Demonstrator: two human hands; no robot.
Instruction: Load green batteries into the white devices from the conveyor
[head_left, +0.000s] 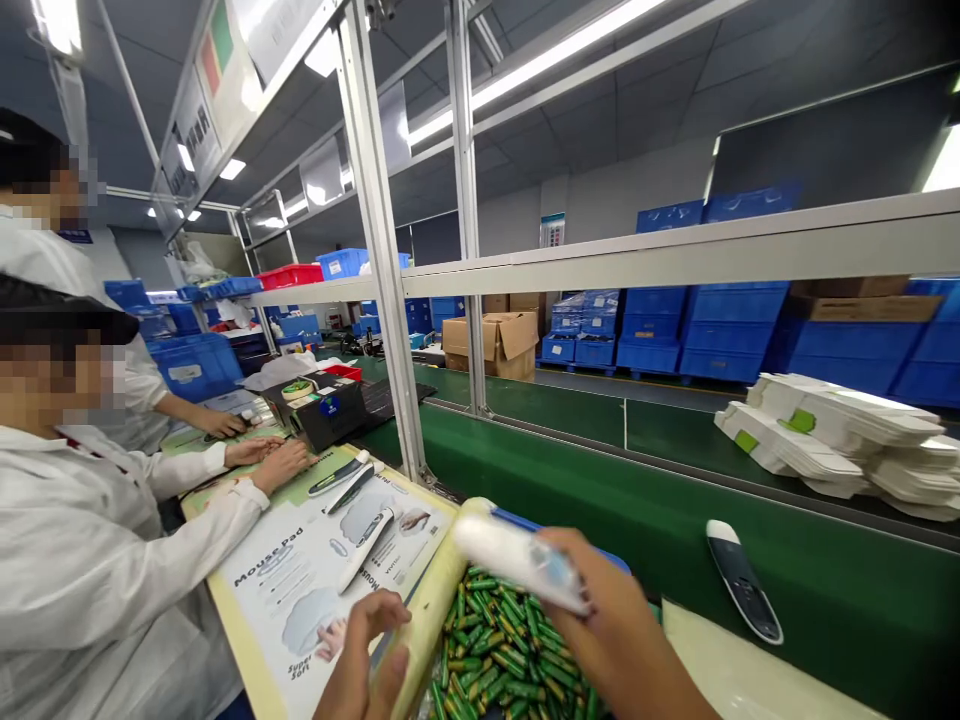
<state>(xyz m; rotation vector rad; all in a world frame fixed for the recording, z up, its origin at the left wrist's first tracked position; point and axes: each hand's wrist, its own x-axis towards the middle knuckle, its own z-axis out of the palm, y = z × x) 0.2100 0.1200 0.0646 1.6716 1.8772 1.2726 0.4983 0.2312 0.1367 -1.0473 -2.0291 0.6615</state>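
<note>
My right hand (611,615) grips a long white handheld device (506,555), blurred by motion, above a pile of green batteries (502,640). The batteries fill a bin whose blue rim (611,560) shows behind the device. To the left, my left hand (367,645) is open and holds nothing, its thumb and curved fingers apart at the edge of the printed mouse pad (262,600). On that pad lies a similar white device (366,550), with two dark-and-white ones (352,488) farther up. Another dark-and-white device (742,583) rests on the green conveyor belt (660,535) at right.
Flattened white cartons (832,435) are piled on the far belt. A metal post (382,250) and shelf (675,245) rise ahead. At left, a co-worker's hands (281,465) work beside a black box (322,405). Another person stands behind. Blue crates (724,330) line the back.
</note>
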